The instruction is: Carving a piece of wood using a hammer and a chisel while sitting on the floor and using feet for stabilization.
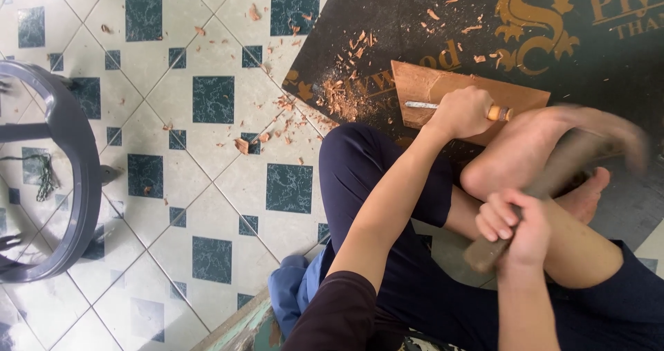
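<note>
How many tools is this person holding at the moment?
2. A chisel is gripped in the left hand, its blade on the wooden piece. A blurred wooden mallet is held in the right hand, above the bare foot.

The left hand point(462, 112) reaches forward with the arm nearly straight, forearm bare and a dark sleeve at the upper arm. Its fingers are curled into a tight fist, knuckles up, thumb side toward the right. The right hand point(515, 228) sits closer to the body, wrist bent slightly inward, its fingers point(495, 219) wrapped in a firm closed grip with the knuckles facing left. The right forearm runs straight up from the bottom edge. Both hands are well apart, left ahead of right.
</note>
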